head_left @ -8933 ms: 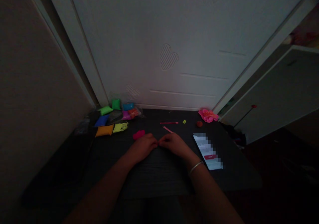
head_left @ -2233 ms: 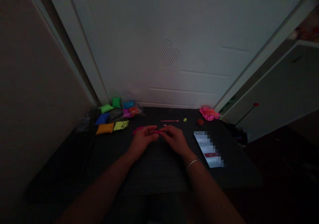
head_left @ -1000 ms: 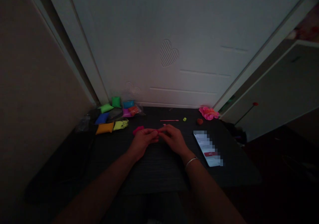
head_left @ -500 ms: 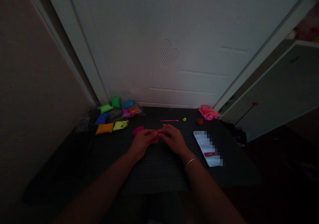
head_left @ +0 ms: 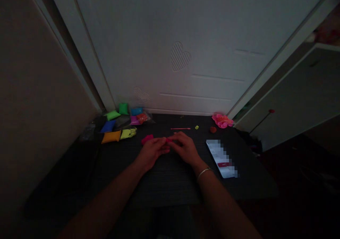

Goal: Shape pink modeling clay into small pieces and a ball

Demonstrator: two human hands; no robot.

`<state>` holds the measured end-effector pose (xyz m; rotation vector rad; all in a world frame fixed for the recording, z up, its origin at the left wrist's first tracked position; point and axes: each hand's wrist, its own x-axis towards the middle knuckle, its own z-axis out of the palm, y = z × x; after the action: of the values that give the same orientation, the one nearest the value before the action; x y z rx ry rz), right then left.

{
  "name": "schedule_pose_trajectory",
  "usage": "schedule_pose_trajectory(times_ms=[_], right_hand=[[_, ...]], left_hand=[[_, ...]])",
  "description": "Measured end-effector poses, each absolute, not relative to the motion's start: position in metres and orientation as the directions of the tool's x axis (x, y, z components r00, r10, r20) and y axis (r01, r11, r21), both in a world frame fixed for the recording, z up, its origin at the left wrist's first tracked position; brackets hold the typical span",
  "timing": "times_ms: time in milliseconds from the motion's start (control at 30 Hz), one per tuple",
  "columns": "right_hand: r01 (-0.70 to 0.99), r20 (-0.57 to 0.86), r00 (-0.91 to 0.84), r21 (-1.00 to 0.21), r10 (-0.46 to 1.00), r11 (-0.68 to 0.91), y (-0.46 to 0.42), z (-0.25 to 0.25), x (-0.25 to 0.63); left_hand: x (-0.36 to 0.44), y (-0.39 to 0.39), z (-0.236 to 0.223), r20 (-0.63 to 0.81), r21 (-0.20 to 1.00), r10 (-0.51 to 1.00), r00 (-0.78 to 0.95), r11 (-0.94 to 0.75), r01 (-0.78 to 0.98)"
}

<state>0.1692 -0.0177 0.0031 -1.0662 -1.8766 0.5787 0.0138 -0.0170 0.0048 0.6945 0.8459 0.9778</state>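
A small piece of pink modelling clay [head_left: 168,140] is pinched between the fingertips of both hands, mostly hidden by them. My left hand [head_left: 152,151] is closed on its left side, thumb on top. My right hand [head_left: 184,148], with a bangle at the wrist, grips it from the right. A larger lump of pink clay [head_left: 147,139] lies on the table just behind my left hand. Beyond my right hand lies a thin pink modelling tool [head_left: 180,128]. The tip of another pale pink tool [head_left: 175,133] peeks out behind my right fingers.
Several coloured clay packets [head_left: 111,137] lie at the back left of the dark table [head_left: 164,189]. Toward the back right are a yellow bit [head_left: 197,127], a reddish-brown ball [head_left: 213,129] and a pink petalled flower [head_left: 222,120]. A lit phone [head_left: 221,159] lies right of my right hand.
Since the oldest frame both hands have risen slightly off the table, and my right hand now covers most of the pale pink tool. Lately only the fingers have shifted around the small pink piece.
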Motion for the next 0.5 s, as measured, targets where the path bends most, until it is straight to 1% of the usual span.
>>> schedule_pose_trajectory(times_ms=[167,300,500], right_hand=[[0.465,0.463,-0.258,-0.71,0.848,0.529,-0.0173,0.0008,0.1692],[0.442,0.479,-0.261,-0.713,0.838,0.545,-0.018,0.0006,0.1694],[0.474,0.464,-0.278,-0.695,0.841,0.541,-0.0194,0.0039,0.1672]], left_hand=[[0.0142,-0.0174,0.0057,-0.295,0.811,0.912,0.286,0.397,-0.429],[0.0152,-0.0179,0.0062,-0.317,0.81,0.909,0.271,0.408,-0.422],[0.0149,-0.0184,0.0043,-0.292,0.807,0.913,0.286,0.395,-0.439]])
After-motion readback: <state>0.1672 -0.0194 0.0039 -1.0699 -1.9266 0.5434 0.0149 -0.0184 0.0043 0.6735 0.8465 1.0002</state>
